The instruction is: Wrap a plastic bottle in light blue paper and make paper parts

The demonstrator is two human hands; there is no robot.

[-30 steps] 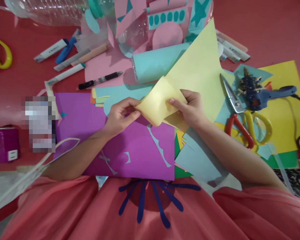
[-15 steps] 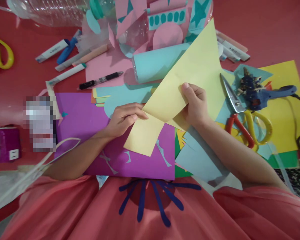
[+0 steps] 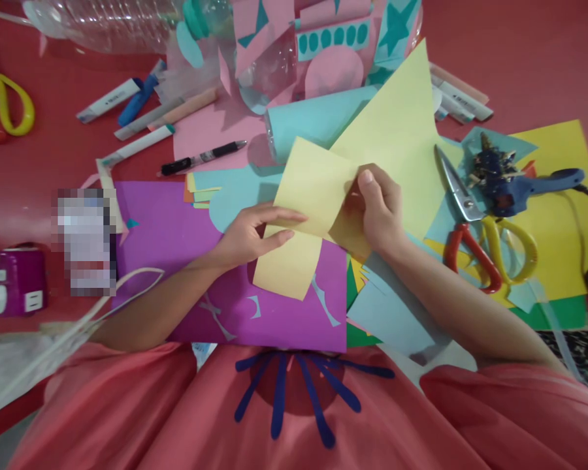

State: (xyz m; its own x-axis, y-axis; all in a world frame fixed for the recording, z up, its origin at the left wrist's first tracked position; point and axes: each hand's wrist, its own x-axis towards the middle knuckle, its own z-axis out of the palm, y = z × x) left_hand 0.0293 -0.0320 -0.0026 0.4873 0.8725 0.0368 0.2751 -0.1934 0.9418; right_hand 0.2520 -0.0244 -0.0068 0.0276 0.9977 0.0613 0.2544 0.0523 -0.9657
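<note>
At the frame's centre, both the left hand (image 3: pixel 255 236) and right hand (image 3: pixel 378 207) pinch a folded yellow paper (image 3: pixel 313 189) above the purple sheet (image 3: pixel 176 261), with scissors (image 3: pixel 470 222) just right.

Left hand (image 3: pixel 249 236), right hand (image 3: pixel 381 210), yellow paper (image 3: pixel 396 124)

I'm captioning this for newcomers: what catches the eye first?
A pale yellow paper sheet sits mid-frame, pinched by the right hand while the left hand rests on its folded flap above a large purple paper sheet. To the right, red-and-yellow-handled scissors lie beside a blue glue gun.
</note>
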